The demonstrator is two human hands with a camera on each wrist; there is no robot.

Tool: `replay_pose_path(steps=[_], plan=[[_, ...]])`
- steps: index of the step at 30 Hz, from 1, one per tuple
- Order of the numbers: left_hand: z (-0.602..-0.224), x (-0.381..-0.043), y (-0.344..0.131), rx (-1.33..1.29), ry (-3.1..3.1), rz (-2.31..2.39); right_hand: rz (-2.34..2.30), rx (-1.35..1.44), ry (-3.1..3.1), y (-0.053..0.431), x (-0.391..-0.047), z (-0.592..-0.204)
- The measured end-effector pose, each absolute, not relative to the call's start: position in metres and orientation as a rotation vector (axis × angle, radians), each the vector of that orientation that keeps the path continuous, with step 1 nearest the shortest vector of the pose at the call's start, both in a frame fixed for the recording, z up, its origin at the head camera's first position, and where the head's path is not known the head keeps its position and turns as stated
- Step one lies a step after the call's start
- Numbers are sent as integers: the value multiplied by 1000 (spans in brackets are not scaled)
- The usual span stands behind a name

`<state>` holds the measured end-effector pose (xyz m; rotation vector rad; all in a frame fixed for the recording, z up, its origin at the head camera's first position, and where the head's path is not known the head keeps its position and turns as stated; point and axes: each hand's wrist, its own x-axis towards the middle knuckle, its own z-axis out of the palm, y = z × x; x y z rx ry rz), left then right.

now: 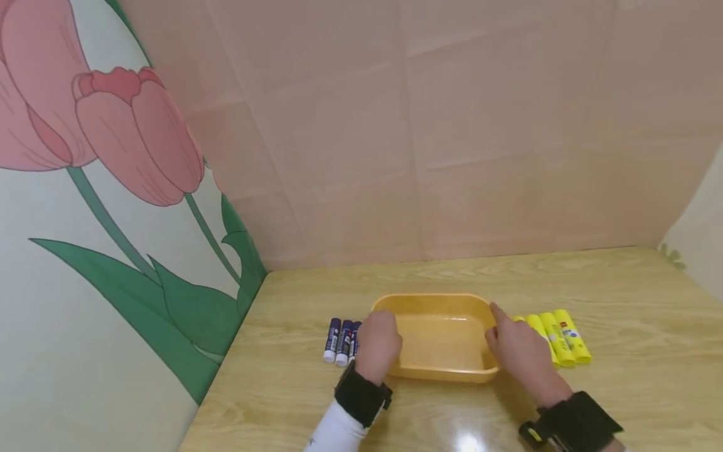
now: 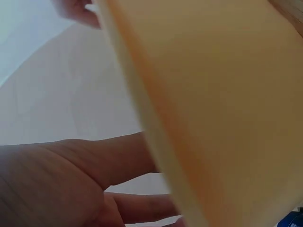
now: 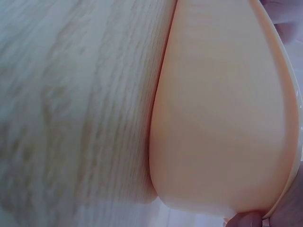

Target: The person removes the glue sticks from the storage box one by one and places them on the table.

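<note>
A yellow-orange plastic basin [image 1: 443,375] sits on the wooden table, its inside bare. My left hand [image 1: 380,345] grips its left rim from above, fingers curled over the edge. On the opposite side, my right hand [image 1: 522,351] holds the right rim, with the index finger stretched toward the far corner and the thumb at the inner edge. The basin's outer wall [image 2: 227,104] fills much of the left wrist view, the left hand [image 2: 71,179] reaching to its rim. In the right wrist view a fingertip [image 3: 248,220] presses against the wall near the rim.
Several dark blue glue sticks [image 1: 333,339] with white ends lie in a row left of the basin, partly behind the left hand. Several yellow glue sticks [image 1: 572,336] lie to its right, partly covered by the right hand. A pink-draped wall [image 1: 418,157] rises behind the table [image 1: 271,402].
</note>
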<state>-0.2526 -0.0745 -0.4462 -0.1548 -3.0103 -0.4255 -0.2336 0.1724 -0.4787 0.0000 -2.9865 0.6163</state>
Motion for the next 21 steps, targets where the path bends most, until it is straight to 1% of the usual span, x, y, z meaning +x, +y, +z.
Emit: replay_pose_path(steps=[3,9,21], plan=[[-455,-255,-69,-170,-2986,-282,618,-1,-2990,171,-233,-480],[-465,-258,-63,-180,-2977,-153,615,-6,-2983,169,-232,-481],[-475,-276,-49,-38,-3026,-55,613,-12,-2987,171,-233,-481]])
